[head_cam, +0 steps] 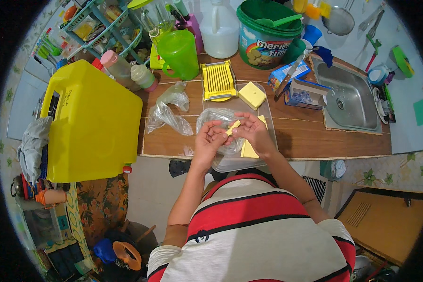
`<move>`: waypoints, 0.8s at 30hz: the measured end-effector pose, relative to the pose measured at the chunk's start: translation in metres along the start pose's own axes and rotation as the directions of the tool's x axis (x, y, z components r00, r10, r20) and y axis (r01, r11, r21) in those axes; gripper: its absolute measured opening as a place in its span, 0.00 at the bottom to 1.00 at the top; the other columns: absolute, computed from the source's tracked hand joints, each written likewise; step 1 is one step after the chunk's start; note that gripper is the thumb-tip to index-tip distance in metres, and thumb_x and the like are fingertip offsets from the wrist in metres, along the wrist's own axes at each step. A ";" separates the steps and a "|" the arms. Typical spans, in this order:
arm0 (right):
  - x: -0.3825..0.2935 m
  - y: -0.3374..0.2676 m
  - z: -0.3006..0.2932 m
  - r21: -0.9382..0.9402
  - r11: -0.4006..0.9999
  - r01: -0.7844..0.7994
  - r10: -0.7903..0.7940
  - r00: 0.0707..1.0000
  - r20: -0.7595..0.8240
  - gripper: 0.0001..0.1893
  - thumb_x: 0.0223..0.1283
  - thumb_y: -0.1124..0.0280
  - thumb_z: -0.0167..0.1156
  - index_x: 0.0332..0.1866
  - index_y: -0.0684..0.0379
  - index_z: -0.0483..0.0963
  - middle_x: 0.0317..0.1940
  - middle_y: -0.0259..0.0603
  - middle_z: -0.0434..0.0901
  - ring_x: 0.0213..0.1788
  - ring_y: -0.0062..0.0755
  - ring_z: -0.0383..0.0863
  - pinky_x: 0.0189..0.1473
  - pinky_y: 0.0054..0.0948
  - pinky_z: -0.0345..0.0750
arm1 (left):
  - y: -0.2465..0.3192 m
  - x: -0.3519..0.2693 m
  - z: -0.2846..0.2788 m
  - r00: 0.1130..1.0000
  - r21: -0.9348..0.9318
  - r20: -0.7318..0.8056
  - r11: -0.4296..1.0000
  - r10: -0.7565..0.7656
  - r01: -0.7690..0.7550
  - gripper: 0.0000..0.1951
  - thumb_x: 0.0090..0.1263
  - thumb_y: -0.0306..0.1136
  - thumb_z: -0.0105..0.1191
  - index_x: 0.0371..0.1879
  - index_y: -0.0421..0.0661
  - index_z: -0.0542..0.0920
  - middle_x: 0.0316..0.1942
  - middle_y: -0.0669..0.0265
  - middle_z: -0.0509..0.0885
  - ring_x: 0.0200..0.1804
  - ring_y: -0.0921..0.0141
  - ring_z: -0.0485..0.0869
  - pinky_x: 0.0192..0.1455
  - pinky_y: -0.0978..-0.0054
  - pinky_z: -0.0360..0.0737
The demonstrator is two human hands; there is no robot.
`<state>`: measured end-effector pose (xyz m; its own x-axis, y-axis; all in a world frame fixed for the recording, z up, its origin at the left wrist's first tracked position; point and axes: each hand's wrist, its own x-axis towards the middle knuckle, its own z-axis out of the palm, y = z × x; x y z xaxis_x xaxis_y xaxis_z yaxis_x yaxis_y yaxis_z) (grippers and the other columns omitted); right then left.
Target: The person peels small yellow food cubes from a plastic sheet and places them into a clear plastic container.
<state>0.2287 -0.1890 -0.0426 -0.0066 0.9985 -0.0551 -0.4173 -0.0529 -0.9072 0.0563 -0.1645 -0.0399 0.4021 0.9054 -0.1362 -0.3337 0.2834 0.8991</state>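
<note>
My left hand (210, 141) and my right hand (254, 134) pinch a short stick of pale yellow cheese (233, 127) between their fingertips. Below them a clear plastic bag (215, 114) lies in a clear plastic tray (238, 165). More cheese, a flat piece (249, 151), rests in the tray, partly covered by my right hand and wrist. A thick cheese block (252, 96) sits at the tray's far right corner. Beside it, a yellow slicer (219, 81) with parallel slots lies across the far edge of the tray.
Left of the tray lies a crumpled plastic bag (171, 109), then a big yellow jerrycan (98, 123). A knife (288, 79) leans on opened boxes (305, 94) near the sink (349, 95). Behind stand a green pitcher (179, 53), a white jug (219, 33) and a bucket (264, 46).
</note>
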 end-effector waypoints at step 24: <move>-0.001 0.000 -0.006 0.002 0.989 -0.150 0.150 0.987 0.058 0.20 0.54 0.76 0.65 0.53 0.61 0.71 0.38 0.37 0.78 0.38 0.22 0.78 0.40 0.21 0.77 | 0.005 0.005 -0.004 0.975 0.148 0.077 0.970 -0.207 0.194 0.08 0.66 0.31 0.58 0.35 0.40 0.78 0.29 0.67 0.81 0.26 0.78 0.79 0.27 0.81 0.78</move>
<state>0.2345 -0.1905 -0.0449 -0.1218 0.9785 -0.1662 -0.4133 -0.2022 -0.8879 0.0536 -0.1578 -0.0378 0.5272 0.7998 -0.2870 -0.1188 0.4039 0.9071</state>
